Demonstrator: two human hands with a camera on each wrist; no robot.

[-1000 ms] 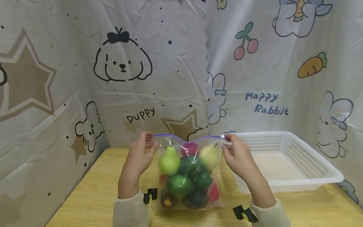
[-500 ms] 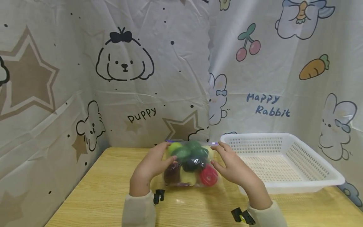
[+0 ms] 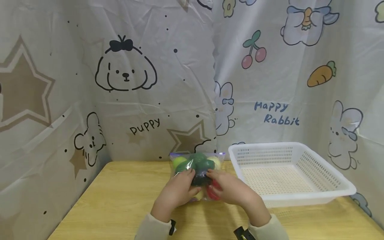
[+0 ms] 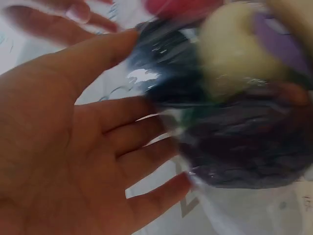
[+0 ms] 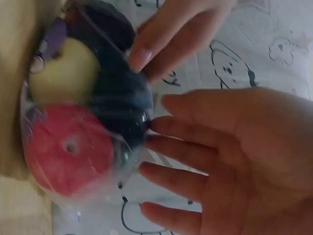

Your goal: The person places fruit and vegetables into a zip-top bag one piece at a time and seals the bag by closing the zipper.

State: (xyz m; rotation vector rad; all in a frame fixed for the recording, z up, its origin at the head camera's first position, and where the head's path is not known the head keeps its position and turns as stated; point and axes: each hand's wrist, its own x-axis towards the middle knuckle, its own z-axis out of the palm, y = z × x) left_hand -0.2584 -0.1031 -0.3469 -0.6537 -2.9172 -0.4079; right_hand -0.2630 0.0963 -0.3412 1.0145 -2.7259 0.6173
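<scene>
A clear zip bag (image 3: 172, 168) with a purple seal lies on the table, its seal toward the curtain. Through the plastic show several fruit- and vegetable-like pieces: a light green one (image 3: 179, 161), dark green ones (image 3: 198, 157), and a red one (image 5: 71, 149) beside a pale yellow one (image 5: 66, 71). A dark purple piece (image 4: 244, 139) shows in the left wrist view. My left hand (image 3: 177, 190) is at the bag's near left, fingertips at the plastic. From the right, my right hand (image 3: 235, 189) reaches over the bag with extended fingers. Neither hand grips it.
A white perforated plastic basket (image 3: 309, 196) stands on the right of the wooden table (image 3: 120, 193), close to the bag. Printed curtains (image 3: 150, 100) rise behind and beside the table.
The bag, first held upright by its top corners, has been laid back onto the table. Both hands have let go of the seal and come nearer together over the bag's near part.
</scene>
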